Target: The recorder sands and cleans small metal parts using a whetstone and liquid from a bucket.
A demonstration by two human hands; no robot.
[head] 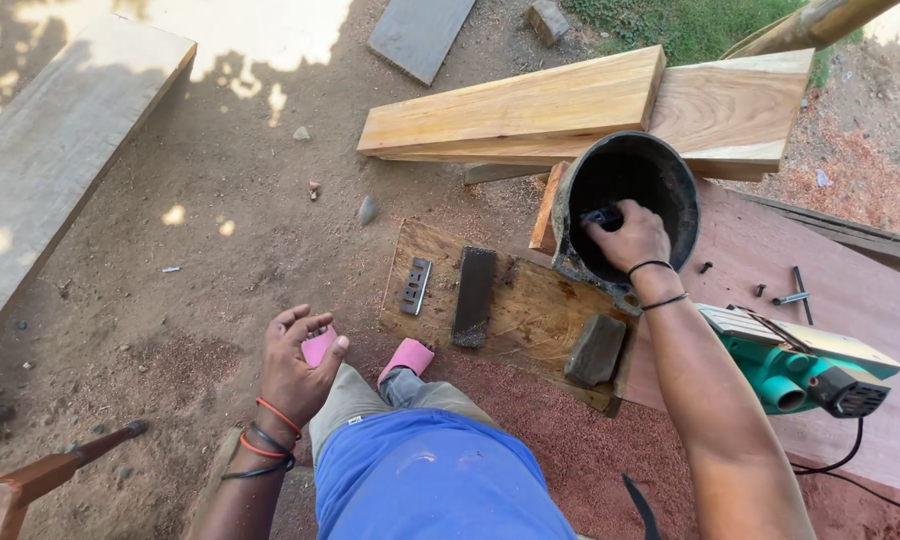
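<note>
— Where are the hands right now?

— The right hand [630,238] is down inside the black bucket [670,165], fingers curled around a small dark thing [602,215]; it looks like a blade or a rag, too dark to tell. The left hand [297,362] rests on the knee, fingers loosely bent, grasping nothing.

— So which step is this?

— I'd judge it the dipping or fetching step of a sharpening job. A long dark stone [474,296] and a flat metal blade [416,286] lie on the worn plywood board [530,315], left of and below the right fingers; a rougher grey block [596,350] sits just under that wrist.

— And the next move?

— Likely lifting the piece clear of the rim without snagging it, then bringing it to the stone. The bucket's lip is chipped and crusted, the board stained. The green power planer [795,365] lies to the right of the forearm.
</note>
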